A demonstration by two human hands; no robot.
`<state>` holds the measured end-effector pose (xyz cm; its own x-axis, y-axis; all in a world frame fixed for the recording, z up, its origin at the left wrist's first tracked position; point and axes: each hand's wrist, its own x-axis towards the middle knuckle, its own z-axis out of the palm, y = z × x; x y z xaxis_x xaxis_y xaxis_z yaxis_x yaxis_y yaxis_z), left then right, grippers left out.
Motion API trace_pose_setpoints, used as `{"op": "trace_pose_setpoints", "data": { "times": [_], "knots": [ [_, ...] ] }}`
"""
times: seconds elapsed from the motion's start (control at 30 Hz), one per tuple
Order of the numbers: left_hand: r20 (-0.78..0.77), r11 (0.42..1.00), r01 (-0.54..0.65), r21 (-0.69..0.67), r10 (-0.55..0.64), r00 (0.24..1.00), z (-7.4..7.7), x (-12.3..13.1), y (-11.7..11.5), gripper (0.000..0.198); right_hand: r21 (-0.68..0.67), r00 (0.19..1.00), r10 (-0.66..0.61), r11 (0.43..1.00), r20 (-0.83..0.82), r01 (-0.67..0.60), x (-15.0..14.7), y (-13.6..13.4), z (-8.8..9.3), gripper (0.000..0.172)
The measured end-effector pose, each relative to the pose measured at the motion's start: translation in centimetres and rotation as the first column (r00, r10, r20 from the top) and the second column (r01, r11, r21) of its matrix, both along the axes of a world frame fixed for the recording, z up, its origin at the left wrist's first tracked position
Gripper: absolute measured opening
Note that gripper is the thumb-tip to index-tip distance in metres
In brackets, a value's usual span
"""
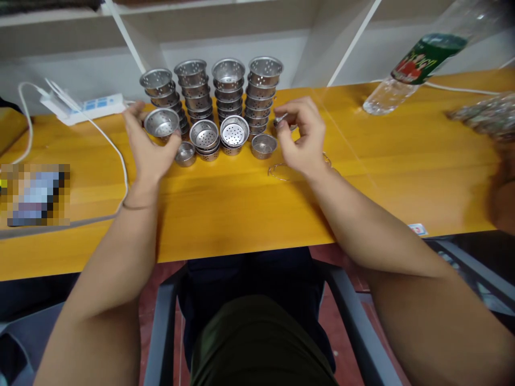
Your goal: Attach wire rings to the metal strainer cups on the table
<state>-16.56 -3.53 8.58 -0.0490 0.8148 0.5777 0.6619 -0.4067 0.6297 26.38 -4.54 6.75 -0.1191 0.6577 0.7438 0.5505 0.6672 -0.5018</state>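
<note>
My left hand [151, 145] grips a perforated metal cup [162, 124] between thumb and fingers, in front of the leftmost cup stack. In a pinch, my right hand [302, 134] holds a small silvery metal piece [281, 119], too small to make out fully. Several tall stacks of perforated cups [228, 72] stand along the back of the table. Before them are two short stacks of cups, a left one [205, 136] and a right one [235, 131]. Single small cups sit at their left [185, 154] and right [264, 146]. Thin wire pieces [281, 171] lie below my right hand.
A white power strip [96, 109] with cables lies at the back left, and a blurred-out phone-like object [36, 195] is farther left. On the right are a tilted plastic bottle [414, 69] and a clear bag [488, 118]. A small label [418, 229] lies by the table's front edge.
</note>
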Motion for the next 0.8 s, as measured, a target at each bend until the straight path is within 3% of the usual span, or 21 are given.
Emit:
{"op": "trace_pose_setpoints", "data": {
  "times": [0.1, 0.2, 0.37, 0.53, 0.7, 0.8],
  "knots": [
    [0.009, 0.987, -0.073, -0.141, 0.075, 0.997, 0.7, 0.7, -0.7, 0.111, -0.114, 0.977, -0.072, 0.989, 0.201, 0.097, 0.7, 0.2, 0.7, 0.058],
    [-0.003, 0.965, -0.035, -0.261, 0.035, 0.999, 0.7, 1.1, -1.1, 0.099, -0.21, 0.912, -0.052, 0.966, 0.407, 0.149, 1.2, 0.8, 0.7, 0.071],
    [-0.027, 0.945, 0.028, -0.325, -0.039, 0.999, 0.6, 0.9, -1.4, 0.095, -0.13, 0.985, -0.17, 0.977, -0.013, 0.167, 2.3, 2.7, -0.6, 0.068],
    [-0.192, 0.929, -0.071, -0.362, 0.0, 0.981, 1.6, 0.7, -1.7, 0.088, -0.2, 0.976, -0.145, 0.964, 0.165, 0.177, 3.5, 3.3, -0.7, 0.06],
    [-0.255, 0.911, -0.044, -0.409, -0.067, 0.965, 2.4, 0.4, -2.0, 0.077, -0.153, 0.984, -0.155, 0.978, -0.086, 0.141, 3.1, 4.3, -1.6, 0.049],
    [-0.28, 0.904, -0.067, -0.423, -0.061, 0.958, 2.6, 0.7, -2.3, 0.082, -0.135, 0.977, -0.151, 0.982, -0.152, 0.131, 3.0, 4.8, -2.1, 0.042]
  ]
}}
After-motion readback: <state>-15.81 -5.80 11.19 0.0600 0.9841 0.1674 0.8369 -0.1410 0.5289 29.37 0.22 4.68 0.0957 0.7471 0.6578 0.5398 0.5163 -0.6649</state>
